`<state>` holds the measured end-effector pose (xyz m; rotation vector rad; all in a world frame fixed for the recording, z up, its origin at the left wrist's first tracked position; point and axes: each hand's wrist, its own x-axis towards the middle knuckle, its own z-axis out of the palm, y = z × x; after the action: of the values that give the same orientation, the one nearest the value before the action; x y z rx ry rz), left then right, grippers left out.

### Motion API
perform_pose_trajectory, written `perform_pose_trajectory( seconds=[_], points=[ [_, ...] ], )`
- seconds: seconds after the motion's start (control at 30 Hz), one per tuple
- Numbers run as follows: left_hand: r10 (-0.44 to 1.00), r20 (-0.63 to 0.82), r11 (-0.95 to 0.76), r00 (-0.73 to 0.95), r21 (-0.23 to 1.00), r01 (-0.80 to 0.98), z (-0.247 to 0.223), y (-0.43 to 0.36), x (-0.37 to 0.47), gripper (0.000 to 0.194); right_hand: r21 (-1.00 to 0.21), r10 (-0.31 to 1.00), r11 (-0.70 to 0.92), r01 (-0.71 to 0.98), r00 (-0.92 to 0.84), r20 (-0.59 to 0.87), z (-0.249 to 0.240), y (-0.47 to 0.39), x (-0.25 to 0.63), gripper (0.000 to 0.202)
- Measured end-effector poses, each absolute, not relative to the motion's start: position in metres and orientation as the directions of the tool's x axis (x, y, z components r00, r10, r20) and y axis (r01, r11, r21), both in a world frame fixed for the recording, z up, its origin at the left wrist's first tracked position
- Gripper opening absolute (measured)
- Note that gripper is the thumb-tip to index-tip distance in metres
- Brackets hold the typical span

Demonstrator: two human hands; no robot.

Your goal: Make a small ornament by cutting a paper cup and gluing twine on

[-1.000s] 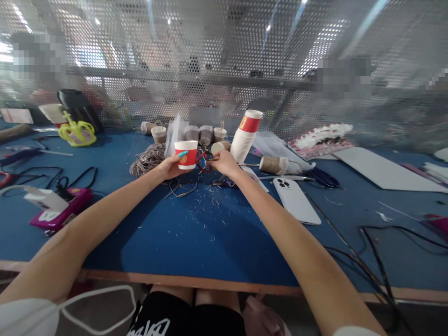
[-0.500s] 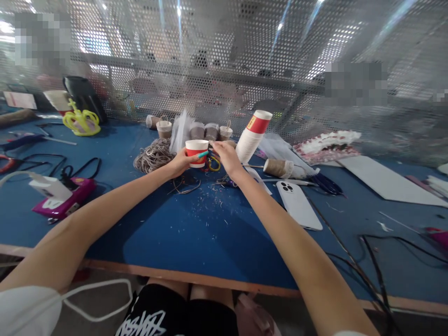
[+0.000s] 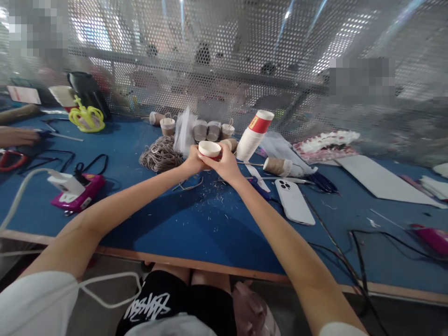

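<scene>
A red and white paper cup (image 3: pixel 209 148) is held upright over the middle of the table, its open mouth tipped a little toward me. My left hand (image 3: pixel 194 161) grips it from the left side, and my right hand (image 3: pixel 226 163) is wrapped round its right side with the thumb across the front. Just left of my hands lies a heap of grey-brown cord (image 3: pixel 161 155). To the right leans a tall stack of paper cups (image 3: pixel 250 140). Behind the held cup stand several cord-wrapped cups (image 3: pixel 206 130). Bits of trimmed fibre are scattered on the table below.
A white phone (image 3: pixel 294 201), a twine-wrapped cup on its side (image 3: pixel 277 166) and a white board (image 3: pixel 388 179) lie right. At left are a purple power strip (image 3: pixel 79 191), a yellow crown (image 3: pixel 87 117) and another person's hand (image 3: pixel 17 136). Perforated metal screen (image 3: pixel 224 56) stands behind.
My right hand has closed round the cup, which has tilted with its mouth toward me and shifted slightly right. Another person's hand has appeared at the far left.
</scene>
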<state>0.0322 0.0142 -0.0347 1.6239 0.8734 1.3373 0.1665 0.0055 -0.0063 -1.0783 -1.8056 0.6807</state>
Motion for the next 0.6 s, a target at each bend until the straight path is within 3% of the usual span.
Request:
perform_pose_trajectory(
  seconds=[0.07, 0.13, 0.17, 0.23, 0.3, 0.4, 0.6],
  points=[
    [0.887, 0.289, -0.348, 0.360, 0.931, 0.111, -0.017, 0.013, 0.016, 0.040, -0.798, 0.895, 0.443, 0.409, -0.149, 0.421, -0.013, -0.001, 0.171, 0.060],
    [0.800, 0.031, -0.367, 0.599, 0.815, 0.448, 0.002, 0.009, -0.004, 0.035, -0.793, 0.893, 0.435, 0.426, -0.092, 0.440, -0.020, -0.010, 0.176, 0.058],
    [0.822, -0.036, -0.396, 0.568, 0.681, 0.616, 0.011, 0.006, -0.013, 0.036, -0.788, 0.890, 0.433, 0.438, -0.070, 0.451, -0.024, -0.016, 0.178, 0.060],
    [0.951, -0.009, -0.291, 0.309, 0.312, 0.904, 0.023, 0.002, -0.029, 0.044, -0.770, 0.878, 0.433, 0.469, -0.024, 0.479, -0.031, -0.030, 0.182, 0.063],
    [0.979, 0.052, -0.205, 0.199, 0.211, 0.956, 0.028, 0.000, -0.037, 0.047, -0.744, 0.871, 0.436, 0.506, -0.029, 0.490, -0.039, -0.045, 0.183, 0.066],
    [0.990, 0.085, -0.125, 0.113, 0.153, 0.980, 0.024, 0.002, -0.042, 0.054, -0.722, 0.871, 0.431, 0.542, -0.041, 0.489, -0.046, -0.062, 0.181, 0.070],
    [0.991, 0.027, -0.131, 0.128, 0.138, 0.982, 0.016, 0.017, -0.054, 0.045, -0.777, 0.888, 0.425, 0.464, -0.045, 0.458, -0.048, -0.068, 0.175, 0.066]
  ],
)
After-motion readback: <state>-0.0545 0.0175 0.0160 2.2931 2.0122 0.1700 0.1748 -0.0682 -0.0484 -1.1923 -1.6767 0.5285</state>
